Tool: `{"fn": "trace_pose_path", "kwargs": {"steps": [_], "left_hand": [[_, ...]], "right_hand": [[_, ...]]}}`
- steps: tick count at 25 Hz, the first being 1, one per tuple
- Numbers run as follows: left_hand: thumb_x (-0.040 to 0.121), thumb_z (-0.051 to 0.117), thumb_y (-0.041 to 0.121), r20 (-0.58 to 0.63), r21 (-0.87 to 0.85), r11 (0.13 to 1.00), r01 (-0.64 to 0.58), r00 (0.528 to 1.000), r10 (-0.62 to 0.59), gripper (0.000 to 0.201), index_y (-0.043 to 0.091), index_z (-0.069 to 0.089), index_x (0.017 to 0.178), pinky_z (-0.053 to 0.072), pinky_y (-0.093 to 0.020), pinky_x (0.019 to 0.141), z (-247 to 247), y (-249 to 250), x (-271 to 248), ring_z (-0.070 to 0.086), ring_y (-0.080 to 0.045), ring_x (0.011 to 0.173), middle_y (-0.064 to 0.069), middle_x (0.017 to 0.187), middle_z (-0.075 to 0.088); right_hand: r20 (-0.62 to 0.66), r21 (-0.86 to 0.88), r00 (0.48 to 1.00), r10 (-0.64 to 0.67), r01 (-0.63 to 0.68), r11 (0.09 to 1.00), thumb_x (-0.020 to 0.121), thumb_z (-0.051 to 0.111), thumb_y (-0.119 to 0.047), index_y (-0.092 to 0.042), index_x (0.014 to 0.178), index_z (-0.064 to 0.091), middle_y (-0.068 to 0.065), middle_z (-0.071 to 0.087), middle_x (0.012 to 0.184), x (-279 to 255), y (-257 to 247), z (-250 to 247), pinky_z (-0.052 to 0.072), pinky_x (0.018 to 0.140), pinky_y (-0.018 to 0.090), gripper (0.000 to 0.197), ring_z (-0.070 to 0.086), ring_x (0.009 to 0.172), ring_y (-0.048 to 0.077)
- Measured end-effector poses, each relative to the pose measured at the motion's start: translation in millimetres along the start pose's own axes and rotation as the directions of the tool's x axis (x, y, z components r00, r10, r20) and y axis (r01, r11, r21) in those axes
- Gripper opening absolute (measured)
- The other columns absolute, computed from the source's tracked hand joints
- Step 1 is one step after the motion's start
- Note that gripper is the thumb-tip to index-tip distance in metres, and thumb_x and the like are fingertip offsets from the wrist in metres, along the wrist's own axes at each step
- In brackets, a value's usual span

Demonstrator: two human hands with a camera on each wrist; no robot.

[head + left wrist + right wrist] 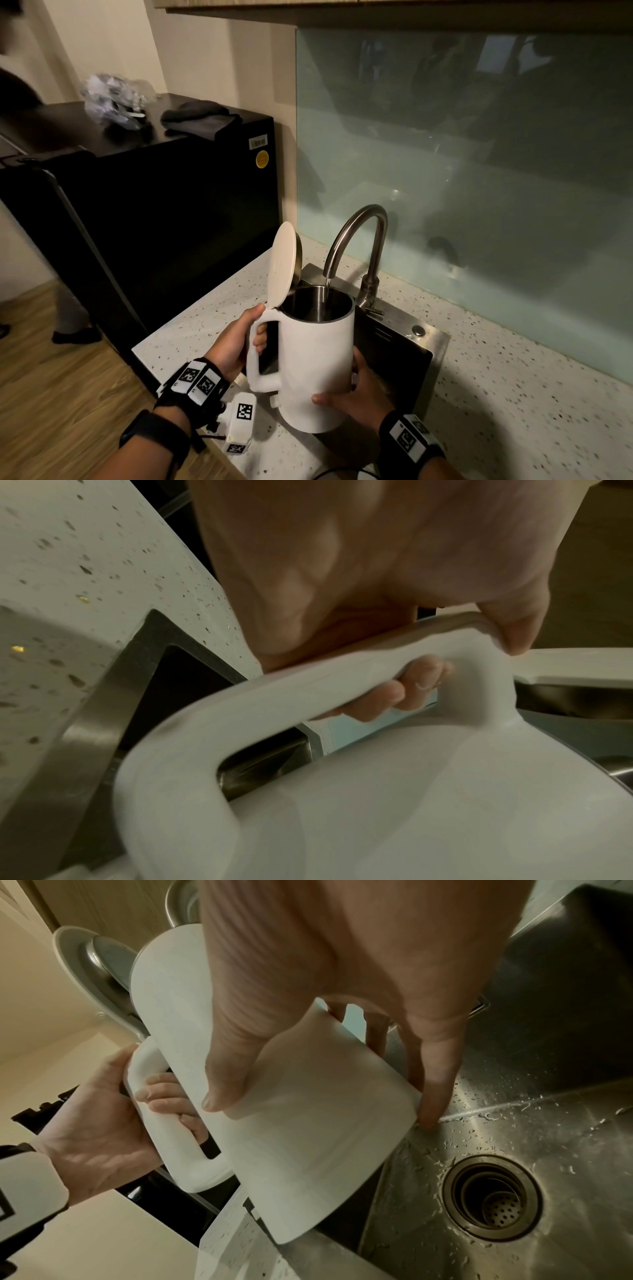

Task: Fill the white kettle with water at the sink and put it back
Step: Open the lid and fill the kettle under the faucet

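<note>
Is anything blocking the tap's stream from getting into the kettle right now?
Nothing visible does. The lid is swung upright, clear of the kettle mouth, and the faucet spout sits directly above the opening.

Kettle: your white kettle point(317, 363) is lid-open, tilted, held above the sink point(514, 1123).
Tap: you see water running from the tap point(359, 240) into it.

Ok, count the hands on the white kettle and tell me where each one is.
2. The left hand is wrapped around the handle of the white kettle; the right hand clasps its lower body on the sink side. No other hand is visible.
</note>
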State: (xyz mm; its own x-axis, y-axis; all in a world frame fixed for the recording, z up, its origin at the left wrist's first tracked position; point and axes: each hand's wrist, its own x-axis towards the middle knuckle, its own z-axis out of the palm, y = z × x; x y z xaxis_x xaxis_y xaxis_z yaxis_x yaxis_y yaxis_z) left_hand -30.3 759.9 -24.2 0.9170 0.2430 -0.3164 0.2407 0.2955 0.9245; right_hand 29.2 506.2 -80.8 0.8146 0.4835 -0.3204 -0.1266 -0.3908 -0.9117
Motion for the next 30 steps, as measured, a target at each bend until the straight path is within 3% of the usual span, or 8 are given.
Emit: {"fn": "trace_pose_path", "kwargs": {"steps": [2,9,15,19,22,28,30], "left_hand": [[0.084,0.061,0.06,-0.006,-0.005,1.0,0.003,1.0,-0.003,0.05,0.016,0.048,0.062,0.04,-0.036,0.071,-0.5,-1.0,1.3,0.042,-0.019,0.055,-0.008,0.061,0.042],[0.077,0.061,0.062,-0.003,0.013,1.0,-0.008,1.0,0.008,0.049,0.016,0.048,0.062,0.038,-0.038,0.07,-3.6,-4.2,6.7,0.04,-0.02,0.056,-0.008,0.061,0.041],[0.079,0.061,0.06,-0.008,-0.004,1.0,-0.004,1.0,0.004,0.048,0.016,0.048,0.063,0.037,-0.037,0.068,-3.6,-6.1,8.6,0.038,-0.02,0.055,-0.008,0.061,0.039],[0.079,0.061,0.059,-0.006,-0.005,1.0,-0.004,1.0,0.004,0.048,0.015,0.049,0.064,0.037,-0.036,0.067,-3.0,-6.7,8.1,0.038,-0.02,0.055,-0.008,0.061,0.039],[0.081,0.059,0.058,0.003,-0.002,1.0,-0.014,1.0,0.014,0.047,0.015,0.048,0.065,0.037,-0.036,0.066,-3.2,-6.5,7.3,0.038,-0.02,0.055,-0.008,0.061,0.038],[0.08,0.06,0.059,0.018,0.008,1.0,-0.022,1.0,0.022,0.048,0.015,0.048,0.064,0.038,-0.036,0.067,-2.4,-6.3,6.9,0.038,-0.02,0.055,-0.008,0.06,0.039],[0.081,0.058,0.058,0.011,0.008,1.0,-0.018,1.0,0.018,0.048,0.015,0.047,0.064,0.038,-0.036,0.067,-1.1,-5.9,5.6,0.038,-0.02,0.055,-0.007,0.06,0.039]], "right_hand": [[-0.005,-0.001,1.0,-0.005,0.005,1.0,0.051,0.099,-0.036,-0.041,0.146,0.023,-0.024,0.046,0.125,-0.5,1.2,-0.5,0.042,0.093,0.025,0.122,0.048,0.113,0.005],[-0.029,-0.031,1.0,0.002,-0.003,1.0,0.043,0.098,-0.046,-0.04,0.147,0.025,-0.014,0.047,0.138,-0.5,2.3,0.1,0.044,0.093,0.027,0.127,0.049,0.118,0.01],[-0.017,-0.031,1.0,-0.01,0.009,0.999,0.052,0.098,-0.036,-0.047,0.134,0.024,-0.019,0.048,0.125,-2.1,-1.2,-0.7,0.043,0.089,0.024,0.111,0.049,0.114,0.008],[-0.029,-0.041,1.0,-0.004,0.003,0.999,0.051,0.098,-0.036,-0.039,0.145,0.024,-0.013,0.047,0.133,-3.7,-1.2,-0.6,0.043,0.092,0.026,0.119,0.05,0.117,0.011],[-0.023,-0.026,1.0,-0.008,0.008,1.0,0.051,0.099,-0.035,-0.04,0.145,0.025,-0.017,0.047,0.129,-3.8,-0.6,-0.4,0.042,0.089,0.023,0.12,0.049,0.113,0.008],[-0.017,-0.018,1.0,-0.001,0.001,1.0,0.05,0.099,-0.038,-0.042,0.144,0.022,-0.016,0.045,0.131,-4.2,0.7,-0.1,0.044,0.095,0.028,0.121,0.048,0.117,0.009],[-0.018,-0.026,1.0,0.005,-0.005,1.0,0.043,0.099,-0.045,-0.039,0.147,0.023,-0.013,0.046,0.136,-4.8,1.3,0.3,0.046,0.101,0.033,0.129,0.049,0.121,0.012]]}}
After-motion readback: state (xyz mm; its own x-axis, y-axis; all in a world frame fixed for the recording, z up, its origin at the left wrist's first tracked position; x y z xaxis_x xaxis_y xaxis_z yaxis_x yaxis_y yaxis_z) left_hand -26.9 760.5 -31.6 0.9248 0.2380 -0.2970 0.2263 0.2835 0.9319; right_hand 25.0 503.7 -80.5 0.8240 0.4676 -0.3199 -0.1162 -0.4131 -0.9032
